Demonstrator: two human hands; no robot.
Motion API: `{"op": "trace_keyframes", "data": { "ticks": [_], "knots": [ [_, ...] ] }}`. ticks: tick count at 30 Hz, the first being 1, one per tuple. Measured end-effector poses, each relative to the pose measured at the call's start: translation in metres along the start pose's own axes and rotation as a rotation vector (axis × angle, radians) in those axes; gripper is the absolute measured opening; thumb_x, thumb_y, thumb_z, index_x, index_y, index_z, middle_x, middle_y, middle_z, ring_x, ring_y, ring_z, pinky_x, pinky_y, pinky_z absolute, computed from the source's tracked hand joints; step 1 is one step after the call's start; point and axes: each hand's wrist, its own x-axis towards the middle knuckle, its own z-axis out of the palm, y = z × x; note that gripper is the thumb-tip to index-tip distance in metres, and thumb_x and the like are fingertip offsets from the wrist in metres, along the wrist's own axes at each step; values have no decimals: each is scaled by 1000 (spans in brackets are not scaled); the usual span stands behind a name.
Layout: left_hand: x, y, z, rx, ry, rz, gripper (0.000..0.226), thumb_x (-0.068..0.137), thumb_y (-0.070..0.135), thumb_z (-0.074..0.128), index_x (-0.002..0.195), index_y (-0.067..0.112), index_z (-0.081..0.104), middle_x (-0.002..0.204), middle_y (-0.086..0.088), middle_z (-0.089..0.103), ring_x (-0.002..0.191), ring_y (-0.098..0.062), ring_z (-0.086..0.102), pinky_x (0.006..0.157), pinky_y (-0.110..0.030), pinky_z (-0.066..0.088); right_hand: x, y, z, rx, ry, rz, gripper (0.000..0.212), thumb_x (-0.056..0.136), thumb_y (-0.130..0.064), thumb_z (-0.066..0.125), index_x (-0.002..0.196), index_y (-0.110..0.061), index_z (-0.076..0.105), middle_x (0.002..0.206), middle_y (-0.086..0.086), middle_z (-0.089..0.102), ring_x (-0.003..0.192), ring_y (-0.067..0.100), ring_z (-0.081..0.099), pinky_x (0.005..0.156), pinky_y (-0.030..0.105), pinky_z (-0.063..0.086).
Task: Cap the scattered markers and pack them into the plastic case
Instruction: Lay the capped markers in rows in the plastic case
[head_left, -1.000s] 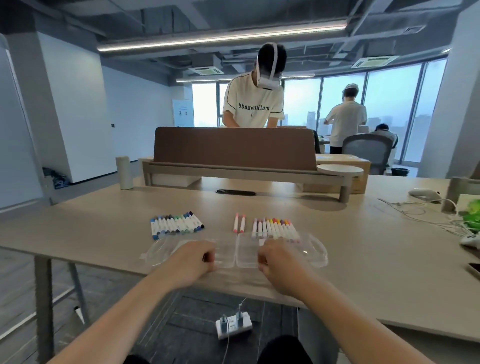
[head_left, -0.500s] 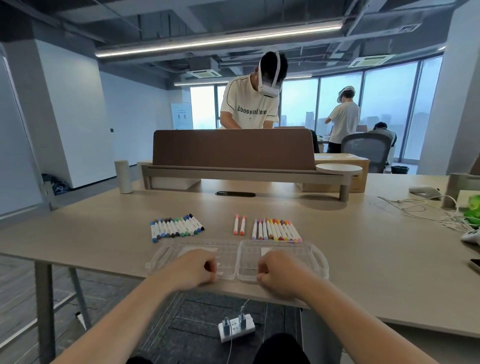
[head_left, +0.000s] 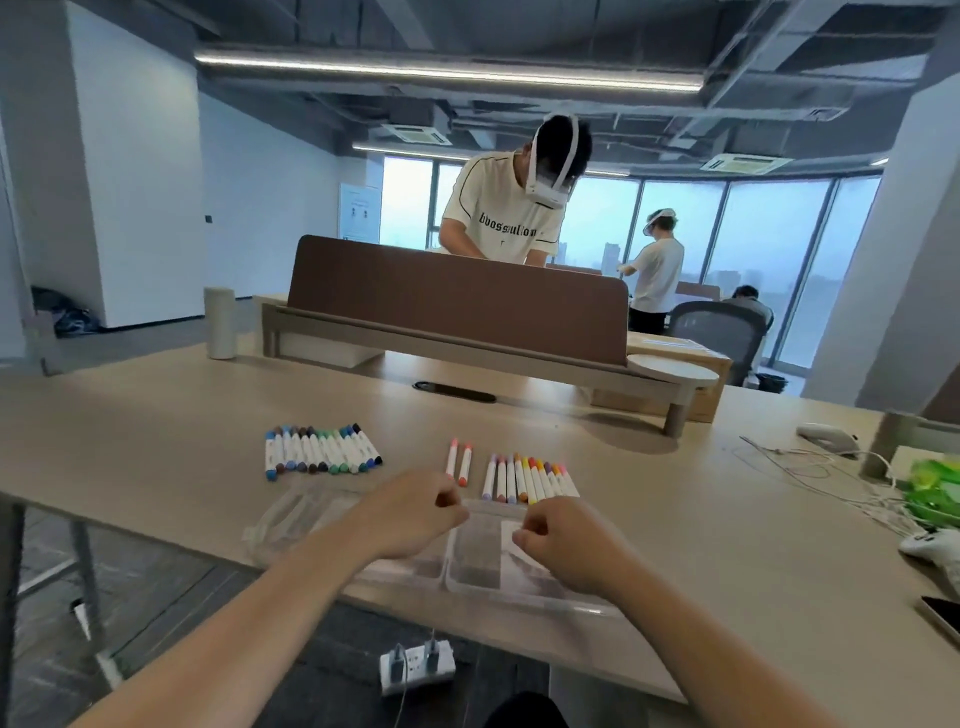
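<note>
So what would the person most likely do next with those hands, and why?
Probably reach the right hand forward to the row of warm-coloured markers just beyond it and pick some up. The clear plastic case lies open on the desk, seemingly with no markers inside, while every marker lies beyond it. It and the left hand are over the case, fingers curled; whether they hold anything is unclear.
</note>
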Motion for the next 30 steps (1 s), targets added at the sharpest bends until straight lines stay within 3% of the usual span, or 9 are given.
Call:
{"op": "trace_keyframes", "data": {
  "ticks": [4,7,11,16,20,23,30],
  "knots": [
    [29,15,0,-28,26,21,23,99,37,52,78,28,54,75,8,55,63,-4,47,55,-21,31,35,23,-4,-6,55,147,29,95,-33,55,76,-13,64,73,5,65,61,19,57,60,33,50],
    [54,16,3,-74,38,-6,25,99,29,51,74,25,54,78,5,55,67,-7,49,57,-24,33,62,33,-7,-24,83,222,35,96,-20,55,62,-14,48,61,4,50,53,14,43,52,26,37],
    [88,7,6,-170,43,-76,26,97,27,51,74,16,58,79,-4,63,68,-13,55,62,-27,42,107,43,-4,-35,87,310,39,95,-9,52,61,-14,34,61,2,34,50,13,31,47,20,28],
    [121,5,9,-174,15,-106,23,100,22,48,89,12,66,89,-9,68,78,-19,62,77,-37,53,154,53,-3,-167,30,404,19,90,-13,60,72,-9,58,69,4,53,60,20,53,58,30,51],
    [136,5,9,-205,12,-109,23,99,20,48,86,15,65,88,-10,69,68,-18,59,65,-33,52,169,50,-12,-280,-113,366,10,94,-17,59,96,-7,63,93,5,63,83,20,65,79,33,58],
    [142,6,12,-228,1,-127,23,99,20,48,81,17,63,83,-8,66,63,-18,55,55,-27,45,176,49,-8,-295,-159,361,12,91,-16,60,83,-9,59,84,4,60,72,18,60,70,30,55],
    [144,2,19,-237,19,-103,23,98,20,50,83,13,65,81,-5,67,60,-12,52,59,-27,43,175,41,-8,-243,-151,369,16,89,-9,51,73,-12,54,75,2,54,63,17,51,59,29,44]
  ]
}}
